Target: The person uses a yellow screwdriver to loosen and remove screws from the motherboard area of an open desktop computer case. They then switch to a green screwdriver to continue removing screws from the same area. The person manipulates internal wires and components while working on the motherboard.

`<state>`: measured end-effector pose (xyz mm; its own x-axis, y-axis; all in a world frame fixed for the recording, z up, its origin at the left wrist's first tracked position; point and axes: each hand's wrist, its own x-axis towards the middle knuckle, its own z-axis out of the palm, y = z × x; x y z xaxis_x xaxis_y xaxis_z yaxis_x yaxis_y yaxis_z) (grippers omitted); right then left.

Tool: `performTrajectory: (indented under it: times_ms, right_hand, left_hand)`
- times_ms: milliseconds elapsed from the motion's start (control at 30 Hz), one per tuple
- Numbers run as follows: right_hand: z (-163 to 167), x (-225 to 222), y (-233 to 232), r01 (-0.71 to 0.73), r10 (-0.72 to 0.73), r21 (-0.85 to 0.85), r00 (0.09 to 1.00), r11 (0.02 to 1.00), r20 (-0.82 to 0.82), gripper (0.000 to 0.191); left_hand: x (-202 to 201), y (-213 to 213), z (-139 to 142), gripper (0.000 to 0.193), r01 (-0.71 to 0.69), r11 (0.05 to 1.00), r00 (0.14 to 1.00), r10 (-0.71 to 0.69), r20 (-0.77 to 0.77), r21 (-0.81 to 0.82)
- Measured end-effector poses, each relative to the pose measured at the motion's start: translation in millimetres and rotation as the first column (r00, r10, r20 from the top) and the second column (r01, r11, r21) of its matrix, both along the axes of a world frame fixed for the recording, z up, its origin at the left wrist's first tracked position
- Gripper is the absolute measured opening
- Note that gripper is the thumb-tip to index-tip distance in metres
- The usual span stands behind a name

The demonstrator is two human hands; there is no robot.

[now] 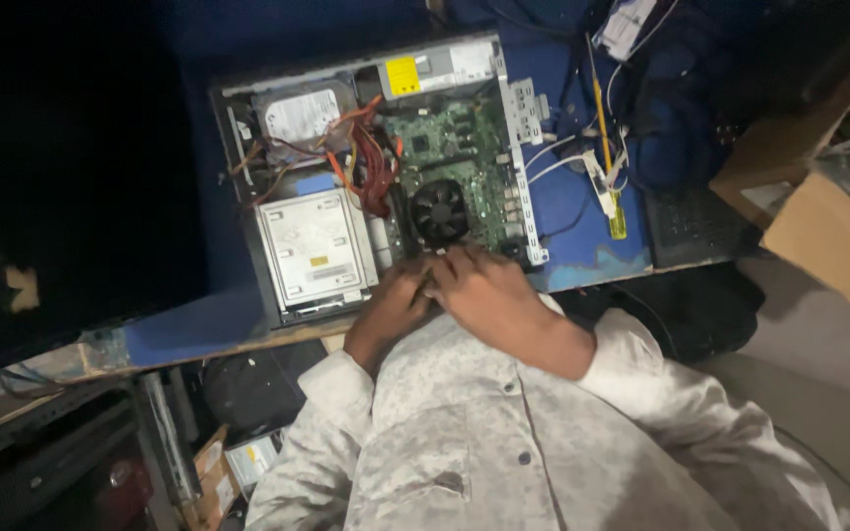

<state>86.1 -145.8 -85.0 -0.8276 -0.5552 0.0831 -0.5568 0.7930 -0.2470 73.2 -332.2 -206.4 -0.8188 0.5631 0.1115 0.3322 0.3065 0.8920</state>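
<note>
An open desktop computer case [248, 211] lies on its side on a blue table. Inside it are a green motherboard [455, 138], a black cooler fan [441, 208], a silver optical drive [315, 246], a hard drive [299, 116] and red and orange cables [371, 162]. My left hand [391, 307] and my right hand [484, 290] are pressed together at the case's near edge, just below the fan. Their fingers curl over something there, but what they touch is hidden. Both sleeves are pale and patterned.
A yellow-handled screwdriver [610, 167] and white cables [568, 157] lie on the blue table [582, 211] to the right of the case. Cardboard boxes [828, 236] stand at the far right. A dark monitor [61, 177] fills the left. Clutter sits under the table.
</note>
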Motion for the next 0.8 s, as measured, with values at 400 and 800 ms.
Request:
performTrajectory:
  times_ms: [400,800]
  right_hand:
    - [-3.5,3.1,-12.9,0.034,-0.008,0.097,0.968,0.995,-0.249,0.032]
    - [-39.9,13.5,-11.9,0.064,-0.086,-0.128,0.981,0.990,-0.174,0.035]
  left_hand:
    - [-2.5,-1.3,4.8,0.028,-0.054,0.998,0.997,0.055,0.059,-0.028]
    - [1.2,-8.7,-29.4,0.025,0.076,0.993,0.996,-0.080,-0.040,-0.092]
